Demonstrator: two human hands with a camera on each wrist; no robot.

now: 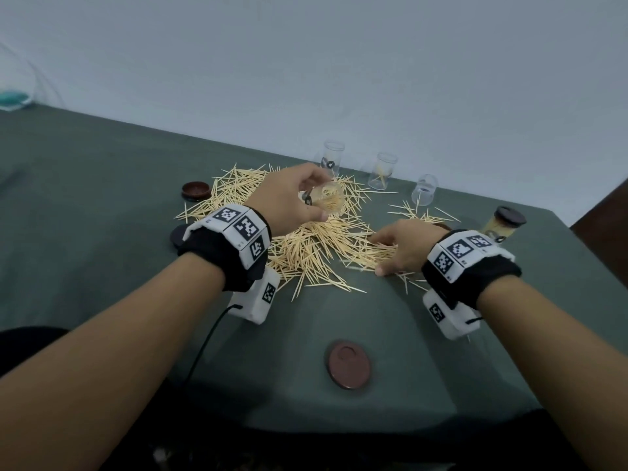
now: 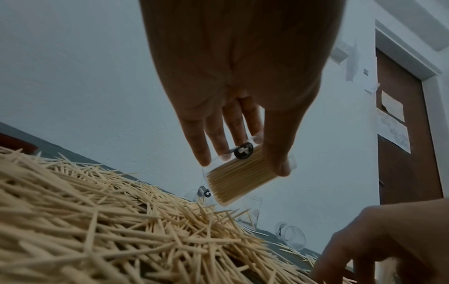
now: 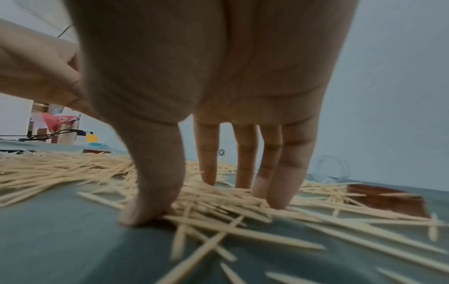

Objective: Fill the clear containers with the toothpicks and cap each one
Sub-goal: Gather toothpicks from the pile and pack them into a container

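My left hand (image 1: 323, 195) grips a clear container (image 1: 331, 200) packed with toothpicks and holds it tilted above the big toothpick pile (image 1: 306, 246). In the left wrist view my thumb and fingers (image 2: 204, 153) wrap the container (image 2: 240, 180), which has no cap on. My right hand (image 1: 377, 254) is spread on the pile's right edge. Its thumb and straight fingertips (image 3: 279, 199) press down on a loose bunch of toothpicks (image 3: 218, 201) lying on the cloth. Two empty containers (image 1: 332, 158) (image 1: 424, 190) and one (image 1: 382, 171) with a few toothpicks stand at the back.
A capped, full container (image 1: 503, 227) stands behind my right wrist. Brown caps lie at the pile's left (image 1: 195, 190), near the front edge (image 1: 349, 364) and beside my right hand (image 3: 386, 199). A green cloth (image 1: 102, 232) covers the table; the wall runs close behind.
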